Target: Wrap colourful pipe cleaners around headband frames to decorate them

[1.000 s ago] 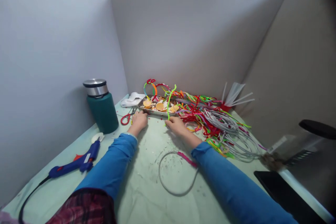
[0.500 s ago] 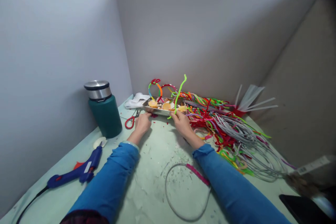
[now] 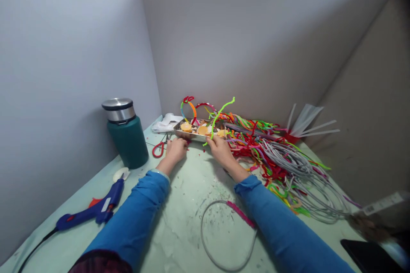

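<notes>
My right hand point(image 3: 220, 150) pinches a lime-green pipe cleaner point(image 3: 219, 115) near its lower end; the rest sticks up and bends to the right. My left hand point(image 3: 176, 150) is closed, fingers curled at the near edge of a metal tray point(image 3: 195, 135); what they hold, if anything, is hidden. Shells point(image 3: 203, 130) fill the tray. Red-handled scissors point(image 3: 158, 149) lie just left of my left hand. Between my forearms rests a grey hoop point(image 3: 203, 239) whose upper right part is wrapped in dark pink pipe cleaner point(image 3: 241, 213).
On the left stand a green flask point(image 3: 128, 143) and a blue glue gun point(image 3: 92, 213) with its cord. Bundles of coloured pipe cleaners point(image 3: 256, 147) and grey coils point(image 3: 307, 179) cover the right side. Clear sticks point(image 3: 304, 119) fan from a red holder. Walls enclose the table.
The green pipe cleaner's upper end has swung right and bent over. My left fingers have curled in and shifted slightly right. The right hand is almost still.
</notes>
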Demonstrator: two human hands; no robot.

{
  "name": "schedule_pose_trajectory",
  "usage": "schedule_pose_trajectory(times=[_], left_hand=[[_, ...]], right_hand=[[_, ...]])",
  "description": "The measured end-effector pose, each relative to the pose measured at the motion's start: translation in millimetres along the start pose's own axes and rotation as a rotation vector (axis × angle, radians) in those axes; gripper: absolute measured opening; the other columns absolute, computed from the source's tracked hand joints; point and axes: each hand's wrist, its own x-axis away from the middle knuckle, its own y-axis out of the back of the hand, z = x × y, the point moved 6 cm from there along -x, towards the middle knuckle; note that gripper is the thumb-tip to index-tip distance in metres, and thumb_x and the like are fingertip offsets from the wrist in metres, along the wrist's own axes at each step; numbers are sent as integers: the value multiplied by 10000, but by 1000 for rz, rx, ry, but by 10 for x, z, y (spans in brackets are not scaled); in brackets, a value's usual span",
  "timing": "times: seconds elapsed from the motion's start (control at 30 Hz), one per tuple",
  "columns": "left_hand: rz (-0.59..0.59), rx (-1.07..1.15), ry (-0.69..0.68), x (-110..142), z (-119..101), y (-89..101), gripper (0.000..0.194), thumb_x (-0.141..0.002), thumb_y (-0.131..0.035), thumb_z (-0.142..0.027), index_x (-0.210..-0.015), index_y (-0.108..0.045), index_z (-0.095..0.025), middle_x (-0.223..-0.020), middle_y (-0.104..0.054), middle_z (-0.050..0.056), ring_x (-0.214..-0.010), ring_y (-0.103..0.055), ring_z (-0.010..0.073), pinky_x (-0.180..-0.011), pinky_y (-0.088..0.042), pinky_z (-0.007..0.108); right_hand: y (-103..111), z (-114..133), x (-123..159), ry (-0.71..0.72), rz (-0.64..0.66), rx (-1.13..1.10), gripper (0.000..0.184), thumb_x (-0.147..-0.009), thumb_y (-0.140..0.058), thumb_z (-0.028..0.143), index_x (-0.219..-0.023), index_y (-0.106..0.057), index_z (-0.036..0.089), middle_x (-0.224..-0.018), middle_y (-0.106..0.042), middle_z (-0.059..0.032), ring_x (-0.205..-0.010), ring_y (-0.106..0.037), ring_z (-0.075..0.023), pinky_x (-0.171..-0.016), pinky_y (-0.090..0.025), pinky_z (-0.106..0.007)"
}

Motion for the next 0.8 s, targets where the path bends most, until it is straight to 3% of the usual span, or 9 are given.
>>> schedule_pose_trajectory(times=[0.17,0.4,0.53,0.67,0.8], left_hand=[[-22,-6,37,36,23,63,331,-824,-407,-215,-1015,-677,-228,-1045,-650,76,-1004,-529,239,-849,-372,350],[24,-113,-62,37,-71,-102,387,-864,-393,-296,-1213,-559,-293,-1167,-577,104,-1081,-450,278,-893,-326,430],[15,-48,-114,30,-83,-97,363,-853,-408,-235,-1154,-604,-289,-1203,-579,68,-1097,-456,259,-897,-339,404],[-24,104,-54,-11,-48,-55,310,-798,-487,-222,-1053,-662,-236,-1103,-643,63,-1024,-536,218,-856,-397,316],[69,227,-105,-41,-76,-27,234,-714,-569,-225,-900,-712,-222,-925,-697,35,-842,-599,184,-731,-433,257]], right_hand=[[-43,0,54,4,23,64,235,-873,-434,299,-679,-502,185,-669,-567,-18,-634,-467,-139,-576,-262,-233],[-30,27,18,20,17,48,221,-880,-427,300,-729,-531,177,-708,-583,-25,-664,-495,-142,-593,-278,-229],[-28,46,-7,21,15,45,227,-881,-425,302,-721,-529,178,-703,-580,-26,-658,-492,-142,-591,-277,-231],[-30,52,-7,25,14,67,230,-878,-433,300,-696,-511,184,-688,-572,-23,-648,-481,-142,-582,-269,-230],[-55,55,22,21,22,96,238,-880,-435,305,-687,-510,185,-674,-566,-19,-627,-463,-138,-575,-261,-232]])
